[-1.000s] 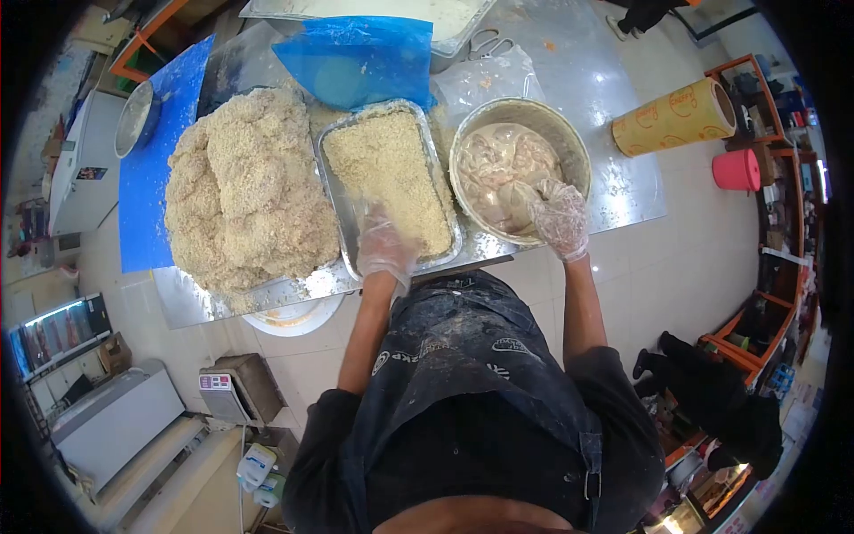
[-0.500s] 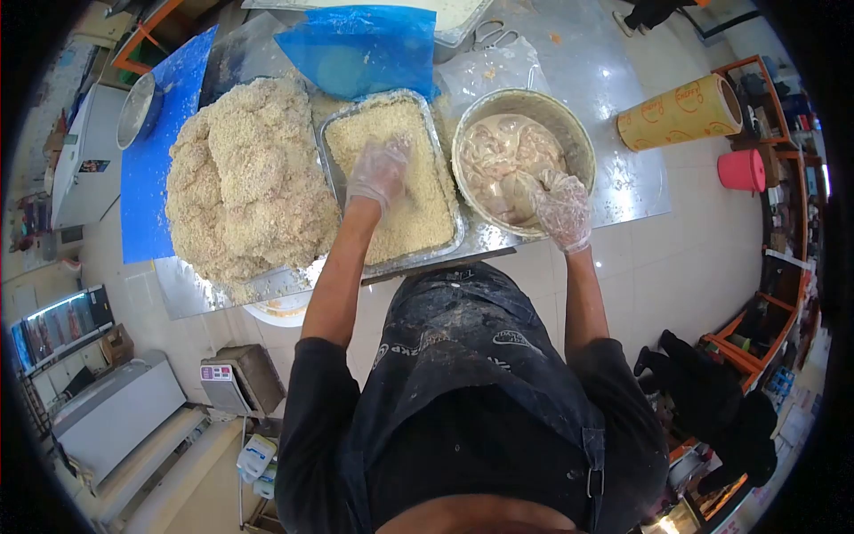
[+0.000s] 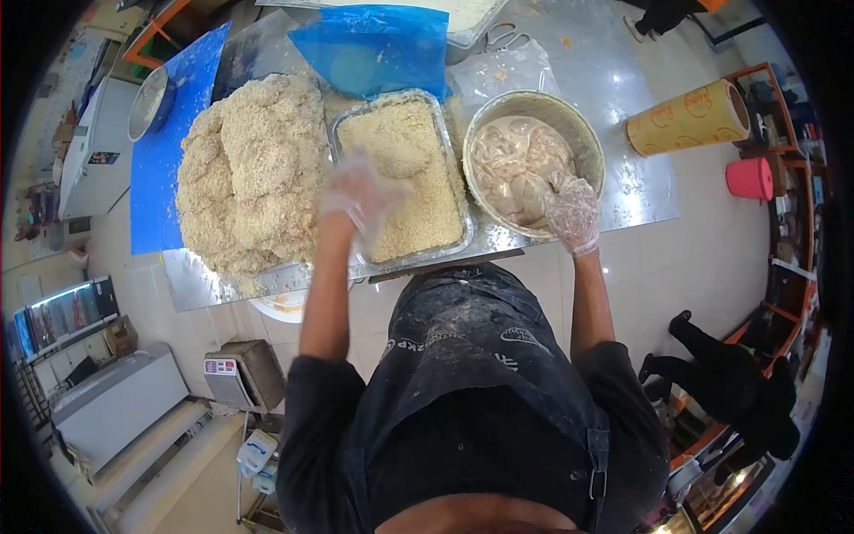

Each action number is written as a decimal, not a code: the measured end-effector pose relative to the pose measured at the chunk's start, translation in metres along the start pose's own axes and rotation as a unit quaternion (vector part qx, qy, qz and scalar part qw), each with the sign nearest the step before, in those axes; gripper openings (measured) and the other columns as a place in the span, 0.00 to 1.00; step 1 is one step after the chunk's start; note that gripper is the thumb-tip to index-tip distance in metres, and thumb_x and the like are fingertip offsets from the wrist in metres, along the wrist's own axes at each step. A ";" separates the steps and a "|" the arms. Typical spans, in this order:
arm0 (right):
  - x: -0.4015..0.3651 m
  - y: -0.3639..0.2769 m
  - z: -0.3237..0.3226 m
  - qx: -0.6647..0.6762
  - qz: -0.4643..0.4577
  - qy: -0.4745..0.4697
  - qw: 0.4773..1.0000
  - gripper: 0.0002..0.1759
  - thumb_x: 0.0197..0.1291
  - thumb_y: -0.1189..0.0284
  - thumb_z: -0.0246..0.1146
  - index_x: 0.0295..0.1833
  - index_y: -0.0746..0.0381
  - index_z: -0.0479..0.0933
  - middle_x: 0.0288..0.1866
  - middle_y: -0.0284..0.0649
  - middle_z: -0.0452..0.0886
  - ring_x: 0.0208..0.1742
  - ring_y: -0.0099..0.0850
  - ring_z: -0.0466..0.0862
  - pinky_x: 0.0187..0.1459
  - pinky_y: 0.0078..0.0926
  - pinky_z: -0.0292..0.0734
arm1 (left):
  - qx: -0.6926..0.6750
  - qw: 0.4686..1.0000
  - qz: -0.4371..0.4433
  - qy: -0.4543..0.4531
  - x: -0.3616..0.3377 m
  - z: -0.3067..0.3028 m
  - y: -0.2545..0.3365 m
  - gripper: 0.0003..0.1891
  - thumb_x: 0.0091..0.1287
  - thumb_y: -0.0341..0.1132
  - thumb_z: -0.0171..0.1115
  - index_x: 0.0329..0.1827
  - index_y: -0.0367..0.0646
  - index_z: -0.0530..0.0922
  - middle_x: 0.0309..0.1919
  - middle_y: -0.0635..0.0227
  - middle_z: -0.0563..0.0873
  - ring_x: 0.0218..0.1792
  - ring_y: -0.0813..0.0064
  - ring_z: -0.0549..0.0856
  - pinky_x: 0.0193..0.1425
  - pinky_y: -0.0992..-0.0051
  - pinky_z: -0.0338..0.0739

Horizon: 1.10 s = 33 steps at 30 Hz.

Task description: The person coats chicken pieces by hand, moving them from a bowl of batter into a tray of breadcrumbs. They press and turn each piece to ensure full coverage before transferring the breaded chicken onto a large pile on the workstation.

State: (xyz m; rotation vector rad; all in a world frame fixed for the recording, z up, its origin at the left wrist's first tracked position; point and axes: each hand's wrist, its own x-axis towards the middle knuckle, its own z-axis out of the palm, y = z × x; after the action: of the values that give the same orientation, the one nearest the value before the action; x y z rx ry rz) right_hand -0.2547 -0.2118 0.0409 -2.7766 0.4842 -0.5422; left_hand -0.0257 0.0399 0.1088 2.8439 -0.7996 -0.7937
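My left hand [image 3: 358, 194], in a clear plastic glove and smeared by motion, is over the left edge of a metal tray [image 3: 466, 233] of pale crumbs [image 3: 416, 214]. Its fingers look apart, and I see nothing in them. Just beyond it, a crumb-coated piece [image 3: 396, 158] lies on the crumbs. My right hand [image 3: 572, 215], gloved too, reaches inside the near right rim of a round pot [image 3: 598, 165] of raw meat in wet batter [image 3: 511, 160]. Its fingers are closed on a battered piece of meat [image 3: 534, 194].
A large heap of crumb-coated pieces [image 3: 253, 169] stands left of the tray. Behind are a blue plastic sheet [image 3: 374, 49], scissors [image 3: 505, 37] and a clear bag [image 3: 503, 76]. A yellow roll [image 3: 689, 117] stands at the right. Another person [image 3: 729, 383] is at lower right.
My left hand has moved left off the crumbs, uncovering the coated piece in the tray. My right hand stays at the pot's near right side. The whole view has shifted slightly.
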 end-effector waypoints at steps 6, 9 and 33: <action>-0.002 0.005 0.008 -0.011 0.007 -0.002 1.000 0.08 0.56 0.70 0.68 0.40 0.61 0.83 0.36 0.46 0.84 0.38 0.47 0.81 0.42 0.43 0.75 | -0.052 0.998 -0.027 -0.024 -0.036 0.105 0.035 0.36 0.58 0.48 0.69 0.65 0.35 0.70 0.57 0.44 0.79 0.56 0.50 0.82 0.60 0.61 0.78; -0.003 0.007 0.009 -0.001 0.020 -0.016 1.000 0.09 0.55 0.70 0.68 0.41 0.61 0.84 0.38 0.45 0.85 0.39 0.47 0.82 0.42 0.43 0.76 | -0.077 0.997 0.018 -0.020 -0.002 0.132 0.017 0.36 0.56 0.52 0.70 0.64 0.40 0.72 0.56 0.45 0.78 0.53 0.52 0.83 0.61 0.64 0.78; 0.004 -0.008 -0.007 0.013 -0.016 0.001 1.000 0.07 0.56 0.71 0.68 0.37 0.63 0.83 0.32 0.49 0.82 0.35 0.49 0.81 0.40 0.44 0.75 | -0.032 0.880 0.327 0.342 0.049 0.102 -0.006 0.28 0.58 0.39 0.71 0.63 0.49 0.77 0.62 0.59 0.79 0.59 0.59 0.81 0.60 0.64 0.80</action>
State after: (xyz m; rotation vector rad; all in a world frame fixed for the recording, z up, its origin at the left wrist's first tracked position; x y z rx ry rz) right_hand -0.2518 -0.2080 0.0514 -2.7641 0.4309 -0.5531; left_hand -0.0386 0.0261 -0.0025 2.2430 -1.4003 0.2577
